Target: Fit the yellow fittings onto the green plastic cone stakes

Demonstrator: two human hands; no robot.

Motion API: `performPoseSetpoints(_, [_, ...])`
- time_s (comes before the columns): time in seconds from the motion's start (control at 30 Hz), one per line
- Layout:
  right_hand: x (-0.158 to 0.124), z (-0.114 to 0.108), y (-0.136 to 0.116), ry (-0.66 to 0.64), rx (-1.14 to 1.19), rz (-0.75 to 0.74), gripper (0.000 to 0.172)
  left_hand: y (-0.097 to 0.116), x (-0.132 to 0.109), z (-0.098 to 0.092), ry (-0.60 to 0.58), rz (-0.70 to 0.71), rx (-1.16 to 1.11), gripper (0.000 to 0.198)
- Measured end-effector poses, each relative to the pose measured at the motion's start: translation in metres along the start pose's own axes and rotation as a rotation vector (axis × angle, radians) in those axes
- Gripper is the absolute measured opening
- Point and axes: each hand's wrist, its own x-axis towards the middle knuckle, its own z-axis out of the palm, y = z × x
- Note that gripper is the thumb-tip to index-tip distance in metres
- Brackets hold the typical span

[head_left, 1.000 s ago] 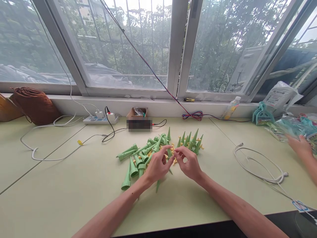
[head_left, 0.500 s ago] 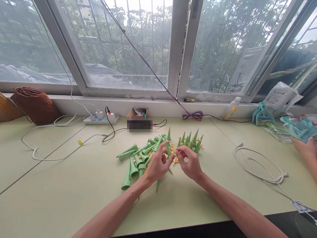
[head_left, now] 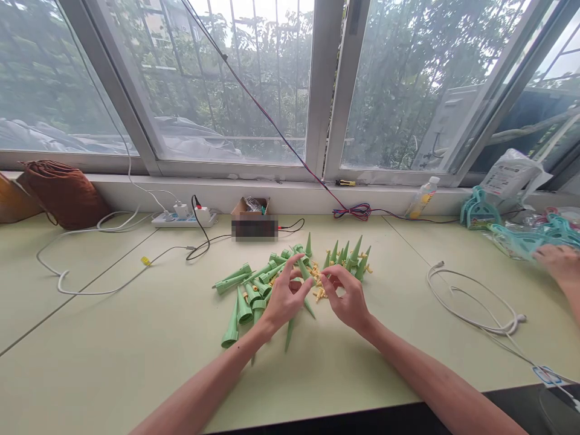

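My left hand (head_left: 285, 299) is closed around a green plastic cone spike (head_left: 303, 269), held tilted between thumb and fingers. Close beside it, my right hand (head_left: 348, 298) pinches at the spike's near side; whatever its fingertips hold is too small to make out against the yellow pieces behind. Those small yellow plastic pieces (head_left: 319, 295) lie heaped on the table between and beyond both hands. Many loose green spikes (head_left: 244, 309) spread out to the left, partly hidden by my left hand. Behind my right hand, a group of green spikes (head_left: 356, 251) stands points up, with yellow pieces at their sides.
A small open cardboard box (head_left: 252, 206) and a power strip (head_left: 183, 219) stand at the back. A white cable (head_left: 471, 314) loops on the right. Another person's hand (head_left: 559, 263) rests on teal plastic clips (head_left: 521, 238) at far right. A bottle (head_left: 422, 198) leans by the sill.
The spike in my left hand has tilted, its end shifting slightly left. My right hand has barely moved. At far right, the other person's hand has lowered with the teal clips onto the table.
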Motion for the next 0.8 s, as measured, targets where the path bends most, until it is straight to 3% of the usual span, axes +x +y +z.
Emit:
performPoseSetpoints(0.2, [0.001,-0.001,-0.001,-0.01,-0.009,-0.006,0.01,0.005,0.001,-0.001,0.006,-0.087,-0.135,0.052])
performPoseSetpoints(0.5, [0.001,0.0,-0.001,-0.031,-0.009,0.0,0.01,0.004,0.003,-0.002,0.034,-0.085,-0.213,0.048])
performPoseSetpoints(0.8, [-0.001,0.002,0.023,-0.162,-0.25,0.035,0.007,0.0,0.003,-0.002,0.107,-0.041,-0.16,0.041])
